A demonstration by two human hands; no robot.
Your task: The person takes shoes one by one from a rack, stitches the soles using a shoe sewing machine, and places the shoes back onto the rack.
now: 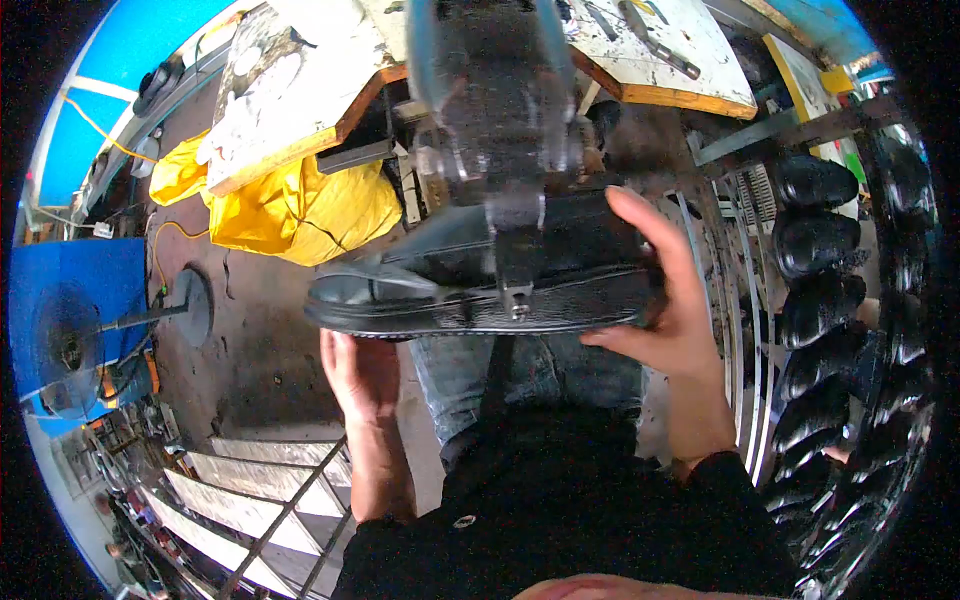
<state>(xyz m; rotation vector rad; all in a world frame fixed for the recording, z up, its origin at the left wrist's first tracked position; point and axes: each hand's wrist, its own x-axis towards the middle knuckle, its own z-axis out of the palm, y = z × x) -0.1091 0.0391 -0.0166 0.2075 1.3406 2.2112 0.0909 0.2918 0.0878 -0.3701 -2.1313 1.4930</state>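
Observation:
A black leather shoe (420,285) lies sideways in front of me, its toe to the left and its heel to the right. My left hand (365,375) supports it from below near the toe, fingers against the sole edge. Around the heel end curves my right hand (675,290), thumb below and fingers above. A dark metal machine (495,110), blurred, comes down from the top. Its narrow lower arm (517,250) crosses the middle of the shoe and hides part of its side. Contact between the arm's tip and the shoe cannot be made out.
A paint-marked white worktable (290,90) stands ahead, with a yellow bag (300,210) below its edge. On the right, a rack holds several black shoes (815,245). A fan (75,345) stands at the left, above a rack with pale boards (240,490).

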